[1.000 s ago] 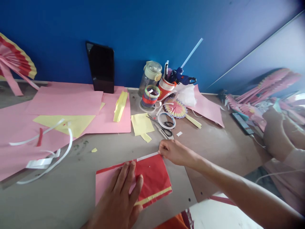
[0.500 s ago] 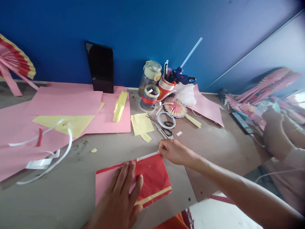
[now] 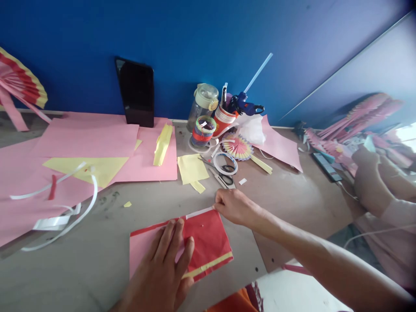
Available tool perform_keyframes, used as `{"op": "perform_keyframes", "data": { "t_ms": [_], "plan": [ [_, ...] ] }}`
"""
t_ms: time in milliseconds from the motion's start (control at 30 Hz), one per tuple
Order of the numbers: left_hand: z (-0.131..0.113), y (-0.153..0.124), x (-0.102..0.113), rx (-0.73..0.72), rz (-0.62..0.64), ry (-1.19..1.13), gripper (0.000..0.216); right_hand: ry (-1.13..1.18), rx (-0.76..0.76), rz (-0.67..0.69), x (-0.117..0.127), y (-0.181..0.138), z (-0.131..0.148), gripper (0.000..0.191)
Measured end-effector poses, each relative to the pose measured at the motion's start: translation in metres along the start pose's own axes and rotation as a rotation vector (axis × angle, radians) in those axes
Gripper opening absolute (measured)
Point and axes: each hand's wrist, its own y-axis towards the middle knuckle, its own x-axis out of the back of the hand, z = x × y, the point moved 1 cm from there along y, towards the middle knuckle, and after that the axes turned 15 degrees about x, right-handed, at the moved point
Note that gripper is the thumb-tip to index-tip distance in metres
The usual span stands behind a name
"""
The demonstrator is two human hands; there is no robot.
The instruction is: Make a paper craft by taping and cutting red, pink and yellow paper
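Observation:
A folded paper piece point(image 3: 208, 240), red with a pink part and a yellow band along its near edge, lies on the grey table point(image 3: 136, 225) in front of me. My left hand point(image 3: 162, 268) rests flat on its left half, fingers stretched out. My right hand point(image 3: 235, 207) pinches the end of a narrow white strip point(image 3: 199, 212) that runs along the paper's far edge, at its right corner.
Pink and yellow sheets point(image 3: 97, 147) and loose white strips point(image 3: 61, 216) cover the left. Scissors point(image 3: 222, 175), tape rolls point(image 3: 203, 130), a jar, a cup of tools with a glue gun point(image 3: 240, 106) and a small paper fan stand behind. A dark tablet point(image 3: 135, 92) leans on the blue wall.

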Motion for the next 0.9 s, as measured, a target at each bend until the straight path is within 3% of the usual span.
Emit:
{"op": "perform_keyframes", "data": {
  "t_ms": [200, 333, 467, 533, 600, 733, 833, 900],
  "plan": [
    [0.0, -0.002, -0.001, 0.003, 0.001, -0.007, 0.059, -0.014, 0.007, -0.014, 0.001, 0.0, -0.012, 0.014],
    [0.0, -0.002, -0.004, 0.02, -0.028, -0.03, 0.058, -0.003, 0.026, -0.014, 0.016, -0.011, -0.011, 0.013],
    [0.002, -0.002, -0.004, -0.006, -0.051, -0.045, 0.061, 0.106, 0.097, -0.187, 0.034, -0.024, -0.003, 0.011],
    [0.004, -0.002, -0.002, -0.017, -0.068, -0.05, 0.058, 0.177, 0.181, -0.274, 0.032, -0.027, 0.002, 0.007],
    [0.005, -0.003, 0.0, -0.029, -0.063, -0.022, 0.055, 0.205, 0.308, -0.29, 0.023, -0.025, 0.008, 0.019],
    [0.002, 0.0, 0.007, -0.048, -0.093, 0.04, 0.051, 0.097, 0.606, -0.231, 0.002, -0.021, 0.026, 0.034],
    [-0.002, 0.003, 0.014, -0.077, -0.217, 0.047, 0.05, 0.062, 0.715, -0.21, 0.001, -0.021, 0.036, 0.038],
    [-0.004, 0.006, 0.018, -0.073, -0.26, 0.047, 0.051, 0.099, 0.758, -0.127, 0.007, -0.022, 0.039, 0.031]
  ]
}}
